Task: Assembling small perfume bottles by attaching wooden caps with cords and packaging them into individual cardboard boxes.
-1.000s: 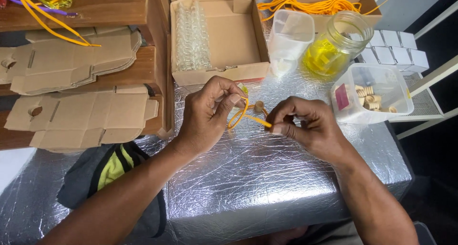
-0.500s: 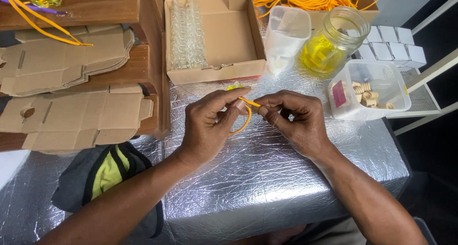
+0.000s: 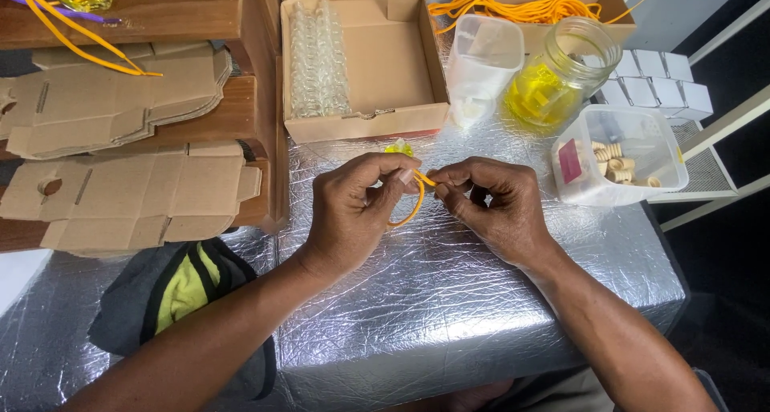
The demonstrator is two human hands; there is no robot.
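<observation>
Two hands: both of mine meet over the middle of the foil-covered table (image 3: 449, 300), fingertips almost touching.
Far left: flat cardboard blanks (image 3: 120, 191) lie stacked on wooden shelves, with a dark cloth with a yellow-green patch (image 3: 180, 288) below them.
Left hand: my left hand (image 3: 357, 211) has its grip closed, thumb and forefinger pinching the orange cord (image 3: 411, 207) where it curves into a loop.
Cord: it hangs just above the table between my hands; the loop bows down on the left-hand side, and its short free end runs across toward the right.
Bead: a small yellow-green piece (image 3: 399, 148) shows just above my left knuckles; I cannot tell how it sits on the cord.
Right hand: my right hand (image 3: 493, 211) also has its grip closed, pinching the cord's free end, so both hands are equally near.
Behind: an open cardboard box (image 3: 385, 67) holds clear wrap.
Right: a glass jar (image 3: 561, 75) and a clear plastic tub (image 3: 622, 151) stand well apart from my hands.
</observation>
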